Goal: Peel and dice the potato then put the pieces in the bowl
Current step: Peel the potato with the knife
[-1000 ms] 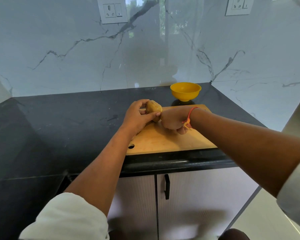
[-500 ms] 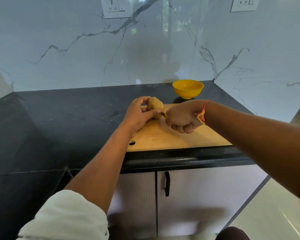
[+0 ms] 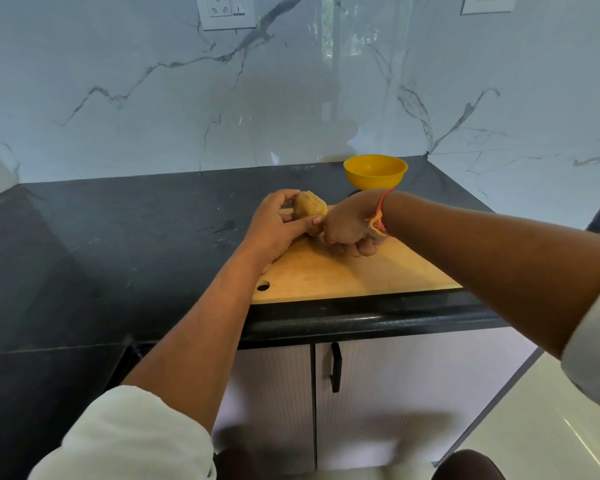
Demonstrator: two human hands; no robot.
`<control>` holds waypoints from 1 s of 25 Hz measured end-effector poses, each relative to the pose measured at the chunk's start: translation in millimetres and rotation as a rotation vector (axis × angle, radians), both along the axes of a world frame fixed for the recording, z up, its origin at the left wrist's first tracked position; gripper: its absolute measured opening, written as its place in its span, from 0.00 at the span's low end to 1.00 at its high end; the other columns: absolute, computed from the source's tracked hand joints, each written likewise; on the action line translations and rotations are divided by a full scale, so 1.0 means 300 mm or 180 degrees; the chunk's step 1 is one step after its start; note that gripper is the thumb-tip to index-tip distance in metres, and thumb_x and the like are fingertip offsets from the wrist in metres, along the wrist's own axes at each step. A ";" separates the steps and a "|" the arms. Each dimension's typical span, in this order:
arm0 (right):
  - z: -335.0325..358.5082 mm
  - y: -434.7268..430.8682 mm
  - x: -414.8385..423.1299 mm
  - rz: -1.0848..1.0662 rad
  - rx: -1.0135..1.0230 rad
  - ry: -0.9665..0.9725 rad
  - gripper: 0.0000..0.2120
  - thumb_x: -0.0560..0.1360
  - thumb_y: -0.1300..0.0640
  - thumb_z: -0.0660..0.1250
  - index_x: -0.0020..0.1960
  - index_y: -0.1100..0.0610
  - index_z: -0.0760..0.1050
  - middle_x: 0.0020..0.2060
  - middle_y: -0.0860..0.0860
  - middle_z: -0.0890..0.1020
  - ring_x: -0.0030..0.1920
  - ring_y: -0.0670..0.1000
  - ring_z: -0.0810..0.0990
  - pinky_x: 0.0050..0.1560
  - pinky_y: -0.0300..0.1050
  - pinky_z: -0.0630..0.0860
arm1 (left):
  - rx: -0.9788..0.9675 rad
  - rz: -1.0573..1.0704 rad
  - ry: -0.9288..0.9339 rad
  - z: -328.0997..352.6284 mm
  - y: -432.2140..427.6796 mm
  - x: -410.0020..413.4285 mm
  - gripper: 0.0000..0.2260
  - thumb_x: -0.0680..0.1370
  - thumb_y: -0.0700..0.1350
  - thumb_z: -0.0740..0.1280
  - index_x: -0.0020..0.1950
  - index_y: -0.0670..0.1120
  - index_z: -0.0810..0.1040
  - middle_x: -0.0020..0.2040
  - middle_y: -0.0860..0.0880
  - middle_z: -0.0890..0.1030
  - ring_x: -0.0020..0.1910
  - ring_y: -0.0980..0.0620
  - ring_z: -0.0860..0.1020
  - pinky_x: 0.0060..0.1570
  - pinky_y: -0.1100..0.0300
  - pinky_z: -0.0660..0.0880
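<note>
Black countertop [image 3: 118, 237] under a veined marble wall [image 3: 153, 116], with a wooden cutting board [image 3: 343, 275] at its front edge. Over the board's far left corner: potato [image 3: 309, 207], skin on, gripped in the left hand [image 3: 274, 226], fingers and thumb wrapped round it. Hard against the potato's right end, right hand [image 3: 349, 226], fingers curled tight, though cannot tell around what, hidden underneath. Just behind the board's far edge, yellow bowl [image 3: 374, 171].
</note>
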State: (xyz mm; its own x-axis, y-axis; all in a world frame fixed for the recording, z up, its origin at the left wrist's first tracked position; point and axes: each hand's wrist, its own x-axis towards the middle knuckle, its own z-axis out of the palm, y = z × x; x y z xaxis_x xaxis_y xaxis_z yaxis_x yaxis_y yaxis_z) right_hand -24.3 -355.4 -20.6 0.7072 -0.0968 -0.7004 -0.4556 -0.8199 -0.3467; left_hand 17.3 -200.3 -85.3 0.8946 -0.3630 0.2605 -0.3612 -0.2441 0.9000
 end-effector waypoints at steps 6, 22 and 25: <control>0.004 0.017 -0.013 0.0206 -0.0345 -0.0098 0.14 0.84 0.59 0.51 0.41 0.47 0.58 0.33 0.53 0.65 0.29 0.46 0.60 0.29 0.38 0.56 | 0.0141 0.0057 -0.0096 0.008 -0.002 -0.018 0.28 0.72 0.52 0.77 0.69 0.54 0.71 0.68 0.53 0.72 0.62 0.52 0.76 0.61 0.53 0.78; 0.027 -0.022 -0.121 0.0633 -0.0790 -0.0158 0.06 0.81 0.65 0.53 0.49 0.62 0.69 0.34 0.56 0.69 0.25 0.49 0.65 0.23 0.38 0.60 | 0.0145 0.0059 0.0093 0.016 -0.001 -0.029 0.29 0.73 0.52 0.76 0.71 0.54 0.69 0.69 0.52 0.71 0.63 0.52 0.75 0.57 0.60 0.75; 0.041 -0.041 -0.159 0.0403 -0.0493 -0.0149 0.08 0.82 0.64 0.54 0.55 0.63 0.71 0.32 0.54 0.68 0.24 0.47 0.64 0.22 0.37 0.59 | 0.0088 0.0092 0.0105 0.016 -0.001 -0.030 0.27 0.74 0.52 0.75 0.71 0.53 0.69 0.68 0.53 0.71 0.60 0.54 0.75 0.53 0.64 0.74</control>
